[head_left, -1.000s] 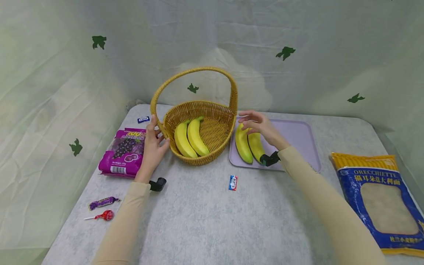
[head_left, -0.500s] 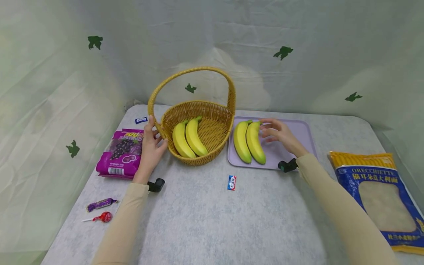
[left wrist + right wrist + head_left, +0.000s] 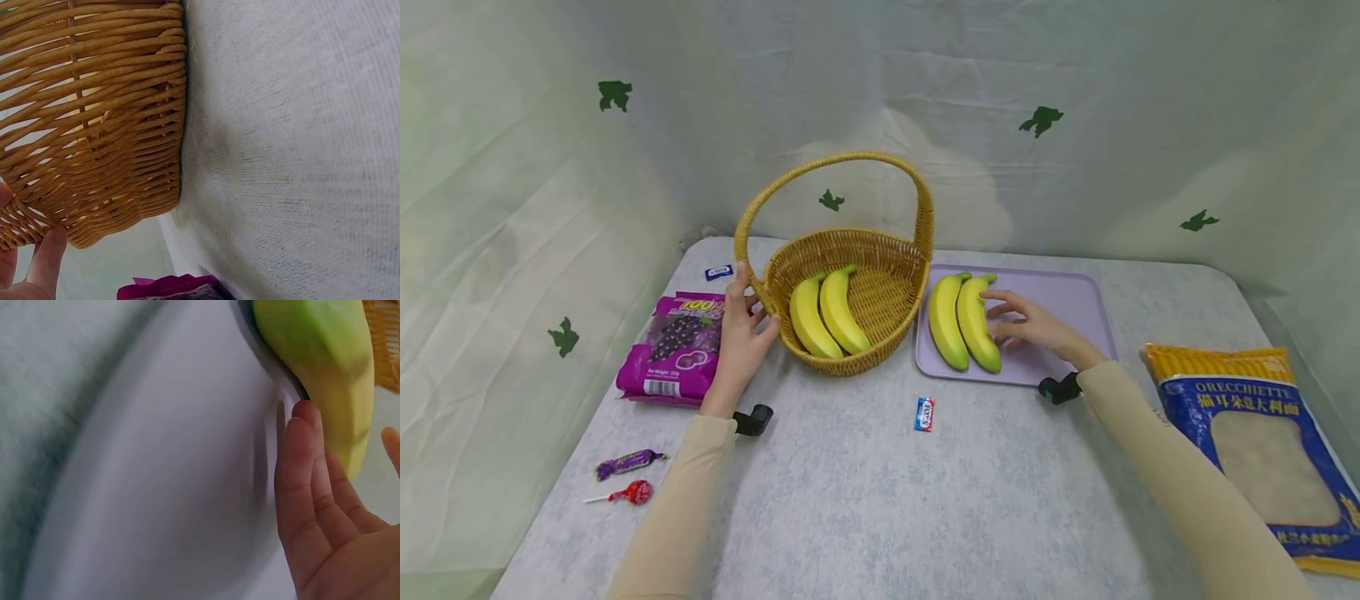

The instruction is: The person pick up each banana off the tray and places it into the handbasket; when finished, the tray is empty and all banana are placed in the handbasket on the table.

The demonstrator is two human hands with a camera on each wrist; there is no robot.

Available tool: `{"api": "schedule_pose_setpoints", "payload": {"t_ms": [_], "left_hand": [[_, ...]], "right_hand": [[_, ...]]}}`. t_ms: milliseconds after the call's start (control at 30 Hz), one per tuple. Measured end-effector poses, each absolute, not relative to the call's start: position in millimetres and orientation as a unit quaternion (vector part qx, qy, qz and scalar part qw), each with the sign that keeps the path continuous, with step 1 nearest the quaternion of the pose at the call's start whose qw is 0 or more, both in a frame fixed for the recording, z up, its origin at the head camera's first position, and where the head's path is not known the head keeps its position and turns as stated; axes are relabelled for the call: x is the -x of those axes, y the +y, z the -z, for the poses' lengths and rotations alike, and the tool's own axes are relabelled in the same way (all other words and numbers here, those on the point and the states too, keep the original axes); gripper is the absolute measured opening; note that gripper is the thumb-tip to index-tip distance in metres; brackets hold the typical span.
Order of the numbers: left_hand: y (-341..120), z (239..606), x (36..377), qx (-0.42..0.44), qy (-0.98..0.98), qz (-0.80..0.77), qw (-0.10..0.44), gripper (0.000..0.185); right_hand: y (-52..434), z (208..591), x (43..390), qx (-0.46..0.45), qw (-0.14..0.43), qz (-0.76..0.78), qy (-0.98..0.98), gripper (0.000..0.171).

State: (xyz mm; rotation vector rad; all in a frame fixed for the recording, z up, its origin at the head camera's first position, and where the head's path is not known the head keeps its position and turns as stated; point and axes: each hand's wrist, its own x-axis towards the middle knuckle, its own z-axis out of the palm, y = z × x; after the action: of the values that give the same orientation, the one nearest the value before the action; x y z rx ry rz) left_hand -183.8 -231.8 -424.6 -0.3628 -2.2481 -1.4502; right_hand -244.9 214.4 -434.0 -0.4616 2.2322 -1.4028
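My left hand (image 3: 746, 333) holds the left side of a wicker basket (image 3: 891, 287) where the tall handle meets the rim. In the left wrist view, its fingertips (image 3: 49, 253) press on the woven wall. Two yellow bananas (image 3: 844, 313) lie side by side in the basket. Two more bananas (image 3: 947, 321) with green ends lie on a lilac tray (image 3: 1067, 308) to the right. My right hand (image 3: 1033, 325) is at the right side of the nearer banana (image 3: 340, 381), its fingers loosely spread and not wrapped around it.
A purple grape candy bag (image 3: 677, 350) lies left of the basket. A purple-wrapped candy (image 3: 629, 463) and red lollipop (image 3: 638, 492) are at front left. Small wrapped candies (image 3: 925, 414) lie before the tray and behind the bag (image 3: 718, 272). A blue pasta bag (image 3: 1270, 467) is at right.
My right hand has moved right from over the tray's bananas, then lower alongside the right one, uncovering both. My left hand stays on the basket.
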Motion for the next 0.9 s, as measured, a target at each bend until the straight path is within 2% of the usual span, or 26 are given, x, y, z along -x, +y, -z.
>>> {"api": "schedule_pose_setpoints", "payload": {"t_ms": [167,333,533,733,900], "left_hand": [[-231.4,423.6,182.8,0.136,-0.809,0.527,0.224,0.097],[-222.2,407.6,172.5,0.147,-0.807,0.526,0.227,0.1],[-215.1,393.9,163.6,0.148,-0.805,0.528,0.224,0.1],[-215.2,396.0,165.1,0.151,-0.807,0.524,0.228,0.105],[-214.4,394.3,163.1,0.147,-0.808,0.524,0.225,0.101]], "right_hand": [[204.0,435.3,241.3,0.173,0.232,0.477,0.83,0.069],[192.4,431.4,240.2,0.172,0.209,0.453,0.85,0.071],[182.8,430.0,242.5,0.195,0.176,0.417,0.87,0.066],[182.0,429.9,240.6,0.185,0.171,0.404,0.88,0.063],[187.2,425.9,236.1,0.171,0.173,0.408,0.88,0.063]]}}
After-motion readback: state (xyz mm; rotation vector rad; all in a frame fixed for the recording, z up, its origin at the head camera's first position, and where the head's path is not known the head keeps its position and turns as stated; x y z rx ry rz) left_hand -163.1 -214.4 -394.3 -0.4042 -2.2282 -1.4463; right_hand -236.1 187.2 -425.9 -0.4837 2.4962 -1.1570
